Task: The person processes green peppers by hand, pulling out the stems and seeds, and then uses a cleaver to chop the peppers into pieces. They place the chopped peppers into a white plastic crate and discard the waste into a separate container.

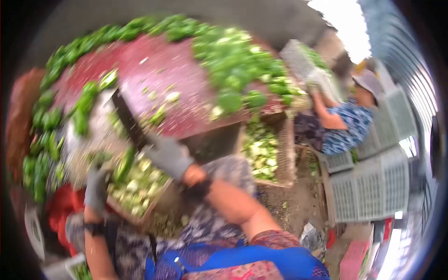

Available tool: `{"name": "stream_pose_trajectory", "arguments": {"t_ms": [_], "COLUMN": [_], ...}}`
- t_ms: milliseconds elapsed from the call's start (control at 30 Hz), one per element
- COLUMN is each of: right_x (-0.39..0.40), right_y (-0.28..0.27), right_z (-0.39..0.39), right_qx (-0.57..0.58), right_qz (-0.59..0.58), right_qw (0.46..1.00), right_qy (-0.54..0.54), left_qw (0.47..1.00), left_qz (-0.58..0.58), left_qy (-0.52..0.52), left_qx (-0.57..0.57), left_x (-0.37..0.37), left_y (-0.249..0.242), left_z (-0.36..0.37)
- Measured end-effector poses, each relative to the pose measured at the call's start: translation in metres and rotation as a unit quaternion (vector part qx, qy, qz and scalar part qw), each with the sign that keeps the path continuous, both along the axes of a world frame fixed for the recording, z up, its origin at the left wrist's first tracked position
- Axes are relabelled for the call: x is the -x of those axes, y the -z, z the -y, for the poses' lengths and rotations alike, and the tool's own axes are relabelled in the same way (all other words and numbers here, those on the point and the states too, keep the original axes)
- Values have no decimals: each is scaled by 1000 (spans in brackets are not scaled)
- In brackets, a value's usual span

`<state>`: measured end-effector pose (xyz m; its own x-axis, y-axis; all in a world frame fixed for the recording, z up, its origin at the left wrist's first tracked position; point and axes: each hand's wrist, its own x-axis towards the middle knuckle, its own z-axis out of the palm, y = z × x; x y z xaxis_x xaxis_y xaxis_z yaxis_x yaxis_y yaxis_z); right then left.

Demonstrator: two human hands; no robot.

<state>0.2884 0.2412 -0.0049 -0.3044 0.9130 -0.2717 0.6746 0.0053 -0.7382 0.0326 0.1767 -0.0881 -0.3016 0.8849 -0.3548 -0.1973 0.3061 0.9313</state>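
My right hand, in a grey glove, is wrapped round the handle of a dark cleaver, whose blade points up and left over the table. Lower left, my left hand, also gloved, has its fingers bent; motion blur hides what is between them. A long green pepper is between the two hands, above a crate of pale green cut pieces. More whole peppers lie on the pale board beyond the blade.
Piles of green peppers edge the red table. A second crate of cut pieces stands right of centre. A co-worker in a hat and blue patterned top sits at the right, near stacked pale crates.
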Motion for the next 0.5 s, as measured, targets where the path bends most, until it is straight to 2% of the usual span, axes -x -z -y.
{"name": "stream_pose_trajectory", "arguments": {"t_ms": [33,67,167,200,233,267,300,367,500], "right_x": [-1,-1,11,20,24,25,22,27,39], "right_y": [32,43,51,38,44,47,49,50,48], "right_z": [-2,-6,-6,5,4,3,-4,-4,5], "right_qx": [-68,-76,-41,36,-2,-4,-46,-55,-89], "right_qz": [-7,-17,-176,-300,-295,-268,-246,-182,-141], "right_qw": [998,997,984,953,955,963,968,982,984], "right_qy": [7,0,-3,32,26,16,0,-15,-69], "left_qw": [998,996,985,998,995,996,986,943,908], "left_qz": [4,61,36,6,-97,-56,-143,-305,-402], "left_qy": [47,58,49,-24,-26,-62,-73,-80,-87], "left_qx": [-38,-40,-159,-58,-7,15,42,108,78], "left_x": [13,28,33,32,41,50,48,44,34], "left_y": [5,16,4,4,26,58,52,52,52], "left_z": [-3,-13,-17,-27,-29,-34,-36,-33,-27]}}
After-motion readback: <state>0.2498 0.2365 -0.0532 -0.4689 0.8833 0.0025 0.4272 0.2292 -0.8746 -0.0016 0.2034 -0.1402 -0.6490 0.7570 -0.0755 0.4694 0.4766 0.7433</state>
